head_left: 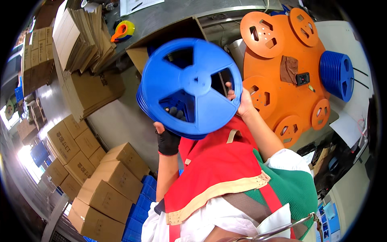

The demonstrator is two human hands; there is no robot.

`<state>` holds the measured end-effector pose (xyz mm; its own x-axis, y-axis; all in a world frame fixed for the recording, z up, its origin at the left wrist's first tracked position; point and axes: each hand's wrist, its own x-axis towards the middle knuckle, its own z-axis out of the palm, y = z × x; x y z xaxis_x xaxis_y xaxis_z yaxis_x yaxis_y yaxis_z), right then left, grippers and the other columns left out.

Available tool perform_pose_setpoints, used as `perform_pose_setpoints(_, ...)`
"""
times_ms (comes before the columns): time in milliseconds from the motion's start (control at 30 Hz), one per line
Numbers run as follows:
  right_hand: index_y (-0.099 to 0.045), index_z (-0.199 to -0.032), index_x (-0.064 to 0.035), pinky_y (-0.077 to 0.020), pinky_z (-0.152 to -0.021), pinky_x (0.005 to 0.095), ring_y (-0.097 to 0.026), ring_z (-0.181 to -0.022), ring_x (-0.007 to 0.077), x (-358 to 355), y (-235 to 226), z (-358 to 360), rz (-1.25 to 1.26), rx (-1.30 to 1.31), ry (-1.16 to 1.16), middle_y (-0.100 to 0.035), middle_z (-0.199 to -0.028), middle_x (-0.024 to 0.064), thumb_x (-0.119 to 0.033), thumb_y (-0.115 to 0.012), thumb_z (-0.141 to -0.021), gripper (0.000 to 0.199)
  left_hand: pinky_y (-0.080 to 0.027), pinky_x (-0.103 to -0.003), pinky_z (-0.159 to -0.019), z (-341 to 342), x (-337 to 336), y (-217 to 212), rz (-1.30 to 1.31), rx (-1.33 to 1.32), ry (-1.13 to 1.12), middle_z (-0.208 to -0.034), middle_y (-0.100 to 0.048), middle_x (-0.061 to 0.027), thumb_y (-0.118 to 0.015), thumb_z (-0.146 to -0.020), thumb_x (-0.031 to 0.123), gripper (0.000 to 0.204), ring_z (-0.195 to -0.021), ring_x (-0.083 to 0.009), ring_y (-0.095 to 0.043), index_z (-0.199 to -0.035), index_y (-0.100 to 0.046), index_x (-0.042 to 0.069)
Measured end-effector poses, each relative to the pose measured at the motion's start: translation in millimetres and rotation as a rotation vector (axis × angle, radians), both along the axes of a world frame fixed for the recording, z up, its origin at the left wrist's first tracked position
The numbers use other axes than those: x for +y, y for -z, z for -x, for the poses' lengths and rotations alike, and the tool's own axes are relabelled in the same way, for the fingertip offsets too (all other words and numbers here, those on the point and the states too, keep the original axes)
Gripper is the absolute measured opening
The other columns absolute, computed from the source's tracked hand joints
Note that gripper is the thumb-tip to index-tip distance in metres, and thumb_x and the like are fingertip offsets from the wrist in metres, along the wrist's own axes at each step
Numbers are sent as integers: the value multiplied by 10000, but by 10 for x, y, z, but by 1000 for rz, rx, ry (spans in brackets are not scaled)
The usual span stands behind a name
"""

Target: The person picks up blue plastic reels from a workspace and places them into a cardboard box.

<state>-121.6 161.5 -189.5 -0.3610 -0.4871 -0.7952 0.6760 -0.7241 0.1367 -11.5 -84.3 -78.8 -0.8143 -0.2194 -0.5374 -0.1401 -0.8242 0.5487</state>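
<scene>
A stack of blue plastic reels [177, 86] is held up between my two hands, its round face with wedge-shaped cutouts toward me. My left hand [168, 139], in a black glove with the thumb bare, grips the lower left rim; some of its fingers show through a cutout. On the right rim, my bare right hand [243, 101] is closed round the edge, fingertips hooked into another cutout. Behind the reels stands an open cardboard box [139, 56], partly hidden by them.
An orange round table [268, 66] with several orange discs is at the right, beside another blue reel stack [342, 76]. Flattened cartons [82, 40] lean at the left. A tape dispenser [123, 30] lies on the grey bench [173, 10]. Sealed boxes [107, 193] stand lower left.
</scene>
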Motion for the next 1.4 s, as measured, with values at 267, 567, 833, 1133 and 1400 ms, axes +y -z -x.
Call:
perform_pose_setpoints(267, -336, -1316, -14, -372, -962, 330, -465, -1127, 213, -641, 228, -780, -627, 937, -950, -463, -1243, 154, -338, -547, -881, 582, -453, -347, -850, -354, 224, 82, 147, -255, 225, -952, -617, -94, -628, -771, 85, 358, -908, -205, -589, -1094, -480, 45)
perform_pose_setpoints(567, -272, -1348, -62, -453, -850, 297, -526, -1030, 196, -829, 1008, -1247, 63, 710, -1220, -506, -1184, 105, -281, -754, -703, 835, -440, -303, -845, -582, 260, 474, 26, -214, 551, -1024, -588, -70, -647, -796, 190, 407, -948, -159, -557, -1124, -506, -5)
perform_pose_setpoints(833, -540, -1132, -24, -480, -815, 327, -570, -930, 224, -1130, 841, -899, 59, 612, -1158, -585, -1034, 113, -195, -770, -674, 540, -403, -328, -931, -775, -16, 470, -51, -291, 332, -1146, -563, -118, -633, -812, 117, 484, -1072, -193, -526, -1235, -439, -16)
perform_pose_setpoints(1133, -565, -1076, 0, -481, -797, 329, -579, -877, 205, -2355, 686, 273, -583, 646, -952, -599, -971, 94, -190, -765, -672, 490, -384, -323, -953, -1411, -631, 456, 66, -228, 517, -1140, -590, -109, -682, -775, 129, 461, -1092, -192, -527, -1178, -506, -11)
perform_pose_setpoints(1400, -541, -1108, -11, -484, -799, 333, -578, -890, 210, -3087, 1612, 601, -716, 1022, -846, -589, -978, 106, -272, -754, -694, 534, -418, -315, -920, -1649, -866, 655, 118, -109, 596, -1077, -621, -105, -695, -759, 140, 421, -1022, -208, -580, -1136, -558, 14)
